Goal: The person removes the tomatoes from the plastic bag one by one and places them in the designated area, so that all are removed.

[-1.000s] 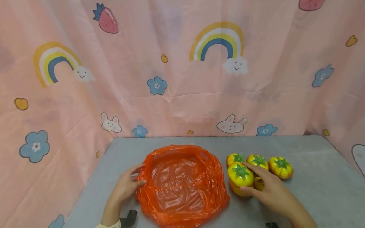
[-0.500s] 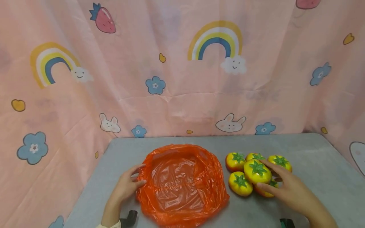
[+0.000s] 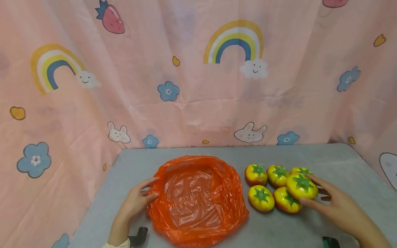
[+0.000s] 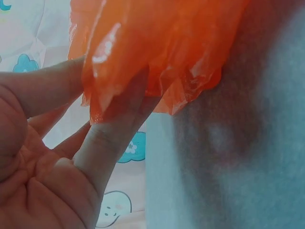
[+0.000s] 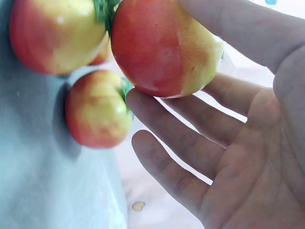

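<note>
My right hand (image 3: 336,203) holds a yellow-red tomato (image 3: 302,186) with a green star-shaped leaf, thumb at its near side and fingers behind it. In the right wrist view this tomato (image 5: 152,47) is up off the grey surface, with the lower fingers spread beneath it. Several like tomatoes (image 3: 261,198) sit in a cluster just left of it, and the held one overlaps the rear right tomato (image 3: 299,170). Around the left rim of an orange plastic bag (image 3: 195,199), spread wide, my left hand (image 3: 136,199) pinches the thin film (image 4: 138,52) between thumb and fingers.
A grey table (image 3: 279,230) carries everything. Behind and to the left hangs a pink curtain (image 3: 198,113) printed with rainbows and flowers. Dark wrist mounts (image 3: 139,236) show near the lower edge of the head view.
My right hand has carried the tomato rightward, from over the front left tomato across the cluster to its right end. The left hand has stayed at the bag's rim.
</note>
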The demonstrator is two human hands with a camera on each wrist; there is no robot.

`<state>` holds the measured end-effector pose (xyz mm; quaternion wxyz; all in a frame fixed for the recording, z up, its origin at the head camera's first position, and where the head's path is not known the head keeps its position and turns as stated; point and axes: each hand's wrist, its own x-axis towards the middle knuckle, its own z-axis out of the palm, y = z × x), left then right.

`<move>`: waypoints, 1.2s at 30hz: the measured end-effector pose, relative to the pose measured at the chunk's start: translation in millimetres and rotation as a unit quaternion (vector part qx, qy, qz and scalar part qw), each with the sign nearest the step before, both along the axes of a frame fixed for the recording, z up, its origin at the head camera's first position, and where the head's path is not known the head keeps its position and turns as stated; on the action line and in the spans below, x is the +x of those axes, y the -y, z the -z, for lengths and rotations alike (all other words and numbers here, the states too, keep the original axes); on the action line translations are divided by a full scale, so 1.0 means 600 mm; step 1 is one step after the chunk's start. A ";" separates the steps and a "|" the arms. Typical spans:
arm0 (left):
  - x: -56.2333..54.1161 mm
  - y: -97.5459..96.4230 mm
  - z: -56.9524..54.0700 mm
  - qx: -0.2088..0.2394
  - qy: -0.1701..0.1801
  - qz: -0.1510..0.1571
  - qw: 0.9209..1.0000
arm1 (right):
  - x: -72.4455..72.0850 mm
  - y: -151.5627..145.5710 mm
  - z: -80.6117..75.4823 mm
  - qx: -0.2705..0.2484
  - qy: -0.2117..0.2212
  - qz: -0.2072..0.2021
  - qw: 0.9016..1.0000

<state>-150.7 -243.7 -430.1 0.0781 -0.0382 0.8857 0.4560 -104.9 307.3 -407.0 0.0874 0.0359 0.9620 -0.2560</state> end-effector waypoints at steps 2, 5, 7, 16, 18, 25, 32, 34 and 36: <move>0.000 0.001 -0.001 -0.001 -0.002 0.002 1.000 | 0.000 -0.006 0.000 0.006 0.012 0.007 1.000; 0.000 0.002 -0.001 -0.004 -0.006 0.002 1.000 | 0.001 -0.013 0.002 0.008 0.022 0.010 1.000; 0.000 0.002 -0.001 -0.006 -0.006 0.000 1.000 | 0.002 -0.017 0.005 0.006 0.030 0.016 0.999; -0.002 0.001 0.003 -0.017 0.001 -0.012 1.000 | 0.009 -0.052 0.021 0.008 0.063 0.020 0.998; -0.002 0.002 0.003 -0.012 0.004 -0.014 1.000 | 0.009 -0.056 0.026 0.007 0.079 0.019 0.997; 0.001 0.004 0.001 0.000 0.005 -0.025 1.000 | 0.010 -0.069 0.049 0.000 0.105 0.012 0.994; 0.000 0.005 -0.004 -0.001 -0.001 -0.027 1.000 | 0.010 -0.077 0.068 -0.019 0.110 -0.004 0.994; 0.000 0.005 -0.005 -0.003 -0.001 -0.028 1.000 | 0.009 -0.078 0.072 -0.025 0.120 -0.002 0.992; -0.001 0.006 -0.006 -0.005 -0.001 -0.030 1.000 | 0.006 -0.079 0.076 -0.032 0.133 0.004 0.991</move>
